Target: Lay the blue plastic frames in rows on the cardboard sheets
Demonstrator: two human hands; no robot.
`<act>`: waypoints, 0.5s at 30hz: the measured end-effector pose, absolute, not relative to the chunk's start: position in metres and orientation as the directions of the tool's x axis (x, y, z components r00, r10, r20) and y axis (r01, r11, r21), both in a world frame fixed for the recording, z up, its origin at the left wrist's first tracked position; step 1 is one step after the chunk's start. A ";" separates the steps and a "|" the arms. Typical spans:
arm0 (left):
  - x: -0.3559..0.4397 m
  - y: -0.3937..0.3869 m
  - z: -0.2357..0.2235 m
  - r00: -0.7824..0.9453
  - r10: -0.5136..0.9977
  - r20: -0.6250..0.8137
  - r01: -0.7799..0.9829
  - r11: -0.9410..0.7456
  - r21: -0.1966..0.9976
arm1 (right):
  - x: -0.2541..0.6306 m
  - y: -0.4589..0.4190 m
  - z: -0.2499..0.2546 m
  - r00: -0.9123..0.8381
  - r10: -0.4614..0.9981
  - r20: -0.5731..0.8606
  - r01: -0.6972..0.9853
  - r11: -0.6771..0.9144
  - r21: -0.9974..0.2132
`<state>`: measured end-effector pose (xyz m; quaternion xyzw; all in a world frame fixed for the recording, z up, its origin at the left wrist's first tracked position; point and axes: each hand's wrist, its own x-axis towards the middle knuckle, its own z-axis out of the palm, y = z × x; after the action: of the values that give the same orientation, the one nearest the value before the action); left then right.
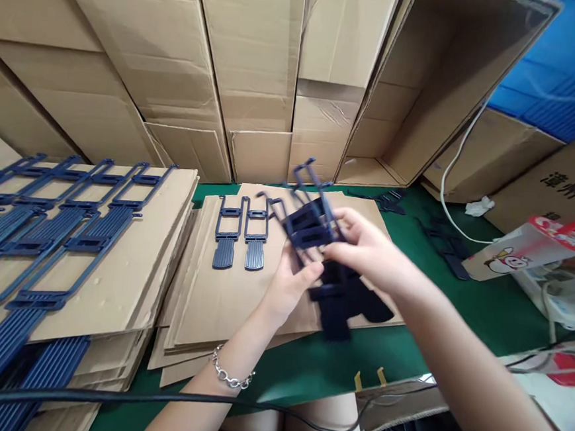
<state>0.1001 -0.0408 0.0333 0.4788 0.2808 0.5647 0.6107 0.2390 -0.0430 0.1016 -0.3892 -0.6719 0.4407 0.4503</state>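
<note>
Above a stack of flat cardboard sheets (201, 302), both my hands are closed on a bunch of dark blue plastic frames (311, 227), blurred by motion. My left hand (289, 282) grips it from the near left side, thumb up. My right hand (364, 248) pinches it on the right, and broad dark tabs (345, 306) hang below. How many pieces the bunch has, I cannot tell. Left of my hands, two similar frames with ribbed tabs, one frame (227, 231) and another frame (256, 233), lie side by side on the top sheet.
Several rows of the same frames (93, 243) cover a cardboard pile at left. More dark pieces lie at right near a tilted drink cup (523, 251). Cardboard boxes (260, 54) wall the back. A black cable (154, 397) crosses in front; a white cord (458, 159) hangs at right.
</note>
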 end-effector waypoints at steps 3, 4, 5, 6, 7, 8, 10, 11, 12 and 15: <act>0.093 -0.039 0.033 0.153 0.986 0.065 -0.554 0.031 0.832 | 0.205 -0.055 0.094 -0.366 0.886 0.285 0.141 0.356 -0.924; 0.091 -0.038 0.032 0.136 0.990 0.027 -0.591 0.060 0.804 | 0.199 -0.057 0.093 -0.344 0.887 0.308 0.215 0.394 -0.894; 0.089 -0.036 0.032 0.115 0.993 -0.001 -0.622 0.073 0.780 | 0.195 -0.057 0.091 -0.326 0.884 0.336 0.297 0.433 -0.851; 0.088 -0.034 0.032 0.090 0.996 -0.021 -0.646 0.074 0.760 | 0.194 -0.055 0.090 -0.338 0.871 0.357 0.362 0.471 -0.805; 0.087 -0.032 0.033 0.077 0.996 -0.049 -0.660 0.088 0.746 | 0.194 -0.051 0.090 -0.376 0.851 0.367 0.386 0.504 -0.773; 0.086 -0.031 0.033 0.081 0.993 -0.090 -0.668 0.121 0.734 | 0.198 -0.044 0.089 -0.439 0.824 0.359 0.363 0.528 -0.768; 0.084 -0.029 0.037 0.110 0.976 -0.188 -0.675 0.213 0.707 | 0.215 -0.018 0.087 -0.532 0.779 0.331 0.255 0.520 -0.816; 0.083 -0.029 0.039 0.127 0.967 -0.222 -0.676 0.248 0.694 | 0.230 0.001 0.086 -0.539 0.783 0.311 0.225 0.490 -0.842; 0.081 -0.030 0.040 0.136 0.962 -0.237 -0.673 0.265 0.690 | 0.249 0.023 0.083 -0.438 0.832 0.341 0.275 0.486 -0.830; 0.075 -0.032 0.043 0.148 0.972 -0.181 -0.644 0.234 0.728 | 0.324 0.095 0.073 0.075 0.857 0.510 0.891 0.172 -0.421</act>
<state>0.0755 -0.0324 0.0433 0.2516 0.3259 0.5656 0.7145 0.3242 0.0946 0.0727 -0.6430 -0.6795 -0.0241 0.3525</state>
